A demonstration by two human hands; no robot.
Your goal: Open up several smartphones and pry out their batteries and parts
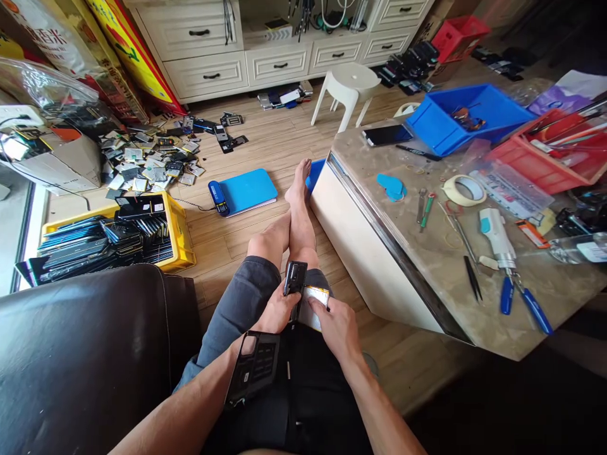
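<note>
A black phone part (296, 277) with a camera block stands upright over my lap, and my left hand (279, 309) is closed around its lower end. Right beside it, my right hand (339, 322) pinches a flat white and silver battery-like piece (313, 306) with orange along its top edge. The two pieces are side by side; whether they are joined I cannot tell. A black phone frame (256, 366) rests on my lap against my left forearm.
A yellow crate (179, 234) of phone panels and a pile of batteries (152, 161) lie left. A blue folder (246, 191) is on the floor. The stone-topped table (417, 253) at right bears pliers (533, 309), tweezers (472, 278), tape (463, 189) and a blue bin (436, 126).
</note>
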